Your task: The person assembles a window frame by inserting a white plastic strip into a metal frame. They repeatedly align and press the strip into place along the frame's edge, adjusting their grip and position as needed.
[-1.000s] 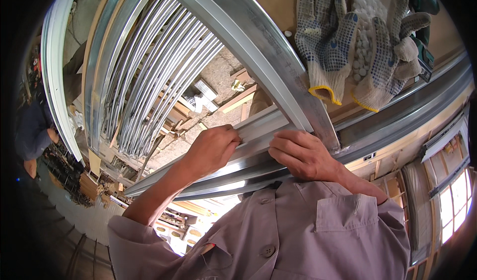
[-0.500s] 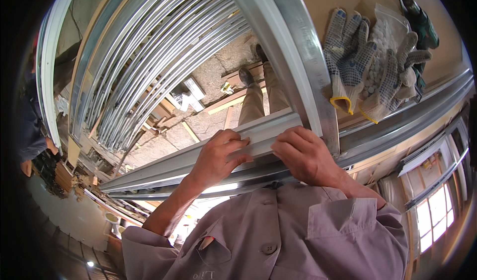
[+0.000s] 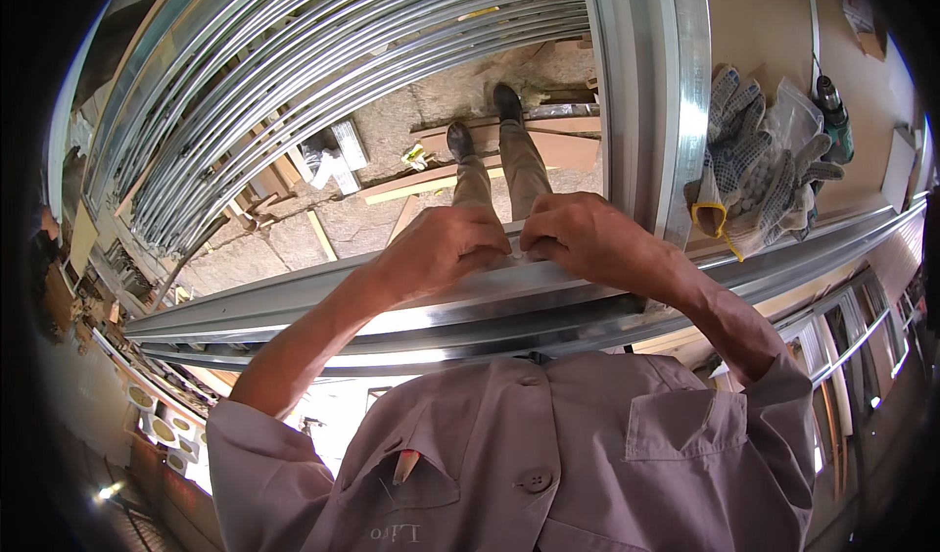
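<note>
Head view: left hand [image 3: 441, 243] and right hand [image 3: 587, 239] set side by side over the metal rail [image 3: 245, 300].
Rail position: crosswise in front of the torso, meeting the upright metal profile [image 3: 636, 92] near the right hand. Grip, both hands: fingers curled inward, thumbs drawn toward them, the two hands nearly meeting; fingertips are largely hidden, so whether either grip has hold of a small part cannot be told. Counter [image 3: 749, 18], right of the upright profile: dotted work gloves [image 3: 727, 160] beside a clear bag [image 3: 795, 109] of white pieces, with a green power drill [image 3: 835, 126] adjacent.
</note>
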Motion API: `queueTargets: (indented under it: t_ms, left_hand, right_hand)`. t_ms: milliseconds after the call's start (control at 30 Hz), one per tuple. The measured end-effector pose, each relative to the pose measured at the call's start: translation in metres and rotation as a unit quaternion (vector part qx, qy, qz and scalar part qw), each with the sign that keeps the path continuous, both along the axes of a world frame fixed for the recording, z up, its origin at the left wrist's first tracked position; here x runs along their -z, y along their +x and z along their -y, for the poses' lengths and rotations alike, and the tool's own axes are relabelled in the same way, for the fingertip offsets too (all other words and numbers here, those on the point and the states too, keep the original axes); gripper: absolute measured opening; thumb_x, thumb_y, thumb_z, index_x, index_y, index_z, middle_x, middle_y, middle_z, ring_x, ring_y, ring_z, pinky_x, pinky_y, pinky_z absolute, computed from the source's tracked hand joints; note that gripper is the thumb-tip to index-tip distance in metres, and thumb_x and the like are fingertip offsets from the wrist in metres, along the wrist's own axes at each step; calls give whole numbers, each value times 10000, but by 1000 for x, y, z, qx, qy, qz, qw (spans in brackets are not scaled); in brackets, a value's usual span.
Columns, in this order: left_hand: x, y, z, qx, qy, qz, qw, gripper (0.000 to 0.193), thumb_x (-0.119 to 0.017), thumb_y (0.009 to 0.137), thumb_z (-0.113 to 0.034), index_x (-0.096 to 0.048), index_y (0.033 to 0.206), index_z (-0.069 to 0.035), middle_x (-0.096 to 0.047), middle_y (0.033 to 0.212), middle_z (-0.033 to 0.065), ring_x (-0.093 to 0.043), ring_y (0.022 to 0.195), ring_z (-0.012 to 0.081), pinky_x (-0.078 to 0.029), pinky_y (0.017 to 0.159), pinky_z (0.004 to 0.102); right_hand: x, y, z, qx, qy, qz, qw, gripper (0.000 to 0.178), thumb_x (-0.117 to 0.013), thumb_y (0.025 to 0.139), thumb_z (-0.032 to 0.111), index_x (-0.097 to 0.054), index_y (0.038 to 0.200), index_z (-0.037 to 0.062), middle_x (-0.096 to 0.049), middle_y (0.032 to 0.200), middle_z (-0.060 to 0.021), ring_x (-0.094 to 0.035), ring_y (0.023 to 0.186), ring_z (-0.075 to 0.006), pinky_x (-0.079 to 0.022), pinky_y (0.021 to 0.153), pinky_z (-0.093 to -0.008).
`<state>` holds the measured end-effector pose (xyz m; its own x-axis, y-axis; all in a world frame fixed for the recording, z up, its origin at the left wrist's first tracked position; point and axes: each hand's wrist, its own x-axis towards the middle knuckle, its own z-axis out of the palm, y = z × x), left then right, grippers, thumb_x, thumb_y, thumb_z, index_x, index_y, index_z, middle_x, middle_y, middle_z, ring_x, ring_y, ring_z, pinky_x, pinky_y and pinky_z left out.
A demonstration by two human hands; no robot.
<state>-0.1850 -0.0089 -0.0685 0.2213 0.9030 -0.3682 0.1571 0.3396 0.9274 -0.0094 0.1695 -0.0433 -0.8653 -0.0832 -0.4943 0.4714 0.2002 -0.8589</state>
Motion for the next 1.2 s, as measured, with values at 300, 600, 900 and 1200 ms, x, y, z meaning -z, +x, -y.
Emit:
queueTargets:
  t_ms: [300,600,900,1200]
  left_hand:
    - [10,-6,-17,93,108,-5,990,92,-748,857,-99,-722,935,-56,-670,930,76,-689,815,294,-561,701,398]
    - [20,-10,-33,181,149,-4,972,101,-736,857,-115,-687,929,-65,-630,923,70,-682,800,281,-565,680,395]
    - [25,-10,-42,255,183,1,949,86,-711,841,-81,-666,908,-51,-632,912,82,-681,764,288,-583,677,394]
    - [27,-10,-56,314,212,4,925,113,-694,781,-91,-637,858,-31,-625,878,104,-678,777,301,-572,690,408]
  right_hand:
    - [1,3,-1,-26,-20,27,999,134,-680,896,27,-760,1002,10,-683,971,-124,-686,922,-318,-532,847,-416]
    - [-2,9,-8,-29,-33,14,999,205,-647,891,-14,-771,1042,47,-666,1061,-127,-667,1002,-312,-525,879,-408]
    - [-2,12,-10,-29,-44,20,998,214,-623,900,7,-769,1051,44,-669,1086,-134,-657,1047,-324,-516,924,-412]
    - [2,18,-3,9,-37,-3,999,209,-593,862,-7,-757,989,17,-677,1078,-162,-639,1056,-362,-504,926,-433]
